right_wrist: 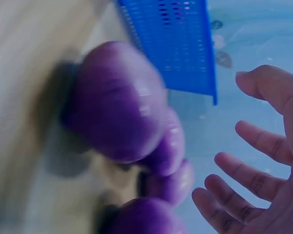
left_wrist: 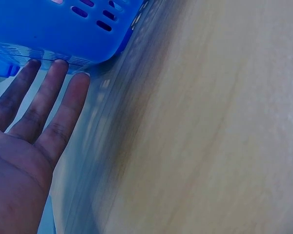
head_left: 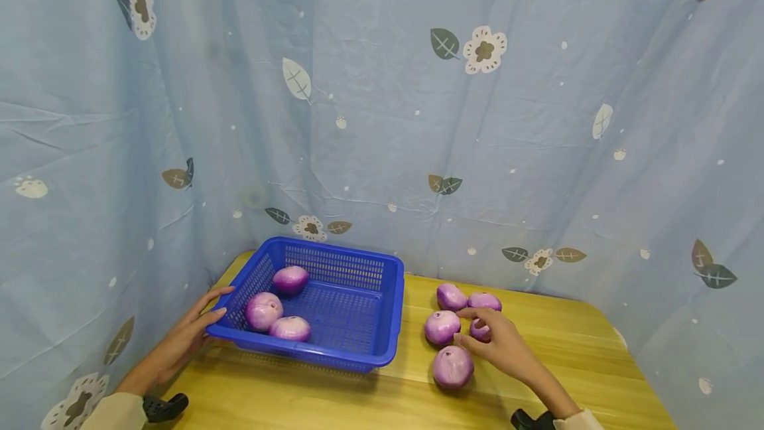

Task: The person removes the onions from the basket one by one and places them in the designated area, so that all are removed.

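On the left, a blue plastic basket [head_left: 388,324] holds three purple onions, one of them an onion [head_left: 290,280] at the back. My left hand [head_left: 186,337] is at the basket's left side, its straight fingertips right at the wall, as the left wrist view also shows. To the right of the basket, several more onions lie close together, the nearest being a round onion [head_left: 453,367]. My right hand [head_left: 494,345] hovers over this group with thumb and fingers spread apart. Nothing is between them in the right wrist view, where a large onion [right_wrist: 118,102] lies beside the hand.
The wooden table [head_left: 567,344] has rounded corners and carries the basket and the loose onions. A light blue curtain [head_left: 382,118] with flowers and leaves hangs behind the table and along both sides. Black straps sit on both wrists.
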`<state>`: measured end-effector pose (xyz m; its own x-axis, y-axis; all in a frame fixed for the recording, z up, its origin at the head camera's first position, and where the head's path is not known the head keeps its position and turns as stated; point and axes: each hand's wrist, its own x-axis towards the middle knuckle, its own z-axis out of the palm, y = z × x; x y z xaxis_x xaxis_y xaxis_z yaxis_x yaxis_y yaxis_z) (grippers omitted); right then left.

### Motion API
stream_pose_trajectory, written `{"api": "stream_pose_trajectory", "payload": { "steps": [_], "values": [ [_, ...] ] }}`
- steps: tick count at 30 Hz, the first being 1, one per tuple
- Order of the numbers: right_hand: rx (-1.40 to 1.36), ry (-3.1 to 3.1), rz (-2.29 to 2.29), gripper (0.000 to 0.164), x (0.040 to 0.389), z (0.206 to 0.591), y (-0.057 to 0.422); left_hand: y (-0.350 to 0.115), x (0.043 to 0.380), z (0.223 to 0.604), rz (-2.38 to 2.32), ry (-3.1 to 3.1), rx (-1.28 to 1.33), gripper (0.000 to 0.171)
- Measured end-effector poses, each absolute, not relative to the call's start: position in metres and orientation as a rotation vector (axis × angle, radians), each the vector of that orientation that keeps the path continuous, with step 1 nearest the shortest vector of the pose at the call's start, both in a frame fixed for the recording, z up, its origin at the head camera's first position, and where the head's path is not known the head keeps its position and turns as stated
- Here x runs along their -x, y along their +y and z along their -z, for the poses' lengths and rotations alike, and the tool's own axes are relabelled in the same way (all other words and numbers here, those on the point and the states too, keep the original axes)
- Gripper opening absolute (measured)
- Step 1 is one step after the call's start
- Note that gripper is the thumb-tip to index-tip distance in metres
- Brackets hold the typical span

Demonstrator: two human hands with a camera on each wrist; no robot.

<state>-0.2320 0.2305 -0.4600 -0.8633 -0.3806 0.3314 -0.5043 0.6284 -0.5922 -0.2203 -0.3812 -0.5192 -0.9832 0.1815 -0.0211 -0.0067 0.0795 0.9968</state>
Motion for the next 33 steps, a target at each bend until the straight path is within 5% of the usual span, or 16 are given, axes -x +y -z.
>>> {"api": "stream_pose_trajectory", "payload": {
  "steps": [33],
  "values": [
    [-1.057,-2.64,-1.359,0.045,0.299,0.409,0.047,-0.382,0.221,0.521,-2.053,2.185,-0.243,0.052]
  ]
}}
